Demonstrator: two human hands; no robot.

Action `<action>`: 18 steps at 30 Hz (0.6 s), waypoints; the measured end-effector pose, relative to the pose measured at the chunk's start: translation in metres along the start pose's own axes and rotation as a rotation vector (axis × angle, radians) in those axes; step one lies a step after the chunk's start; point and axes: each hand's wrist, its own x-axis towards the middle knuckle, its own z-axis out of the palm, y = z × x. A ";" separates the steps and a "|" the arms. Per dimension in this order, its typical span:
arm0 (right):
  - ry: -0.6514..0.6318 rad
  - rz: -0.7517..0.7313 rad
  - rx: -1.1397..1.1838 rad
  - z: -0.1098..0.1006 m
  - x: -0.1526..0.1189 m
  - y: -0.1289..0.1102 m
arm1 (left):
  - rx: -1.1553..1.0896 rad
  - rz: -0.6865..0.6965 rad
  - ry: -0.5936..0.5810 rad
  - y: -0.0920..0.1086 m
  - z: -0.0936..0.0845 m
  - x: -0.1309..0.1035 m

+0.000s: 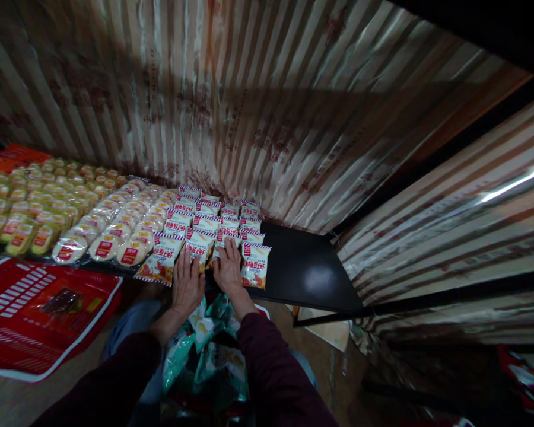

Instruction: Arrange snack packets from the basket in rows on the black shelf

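Rows of small white-and-orange snack packets [254,265] with red and blue lettering lie on a black shelf [311,267]. My left hand [187,281] rests with its fingers stretched over the front edge of the packets, touching one in the second column. Beside it, my right hand [228,268] lies flat with fingers spread on a packet in the third column, partly covering it. To the left of these columns sit round wrapped cakes [133,249] with red labels, in rows against the packets.
Yellow wrapped cakes [22,237] fill the shelf's left end. A red basket [48,314] stands below them. Green snack bags [222,367] lie between my arms. Striped plastic sheeting [249,107] hangs behind the shelf; a dark metal frame [427,160] runs along the right.
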 end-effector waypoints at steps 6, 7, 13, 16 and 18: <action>0.009 0.028 -0.002 -0.002 -0.004 -0.004 | 0.007 0.005 -0.019 -0.002 0.003 0.002; 0.004 0.032 -0.006 -0.002 -0.004 -0.005 | 0.006 0.003 -0.016 -0.003 0.004 0.002; 0.013 0.043 -0.009 0.002 -0.007 -0.004 | 0.021 0.082 -0.012 0.002 0.006 0.000; 0.015 0.020 0.003 -0.001 -0.003 0.003 | 0.024 0.167 -0.047 0.009 0.007 -0.001; 0.014 0.013 -0.002 -0.007 0.006 0.008 | 0.026 0.211 -0.077 0.015 0.008 0.000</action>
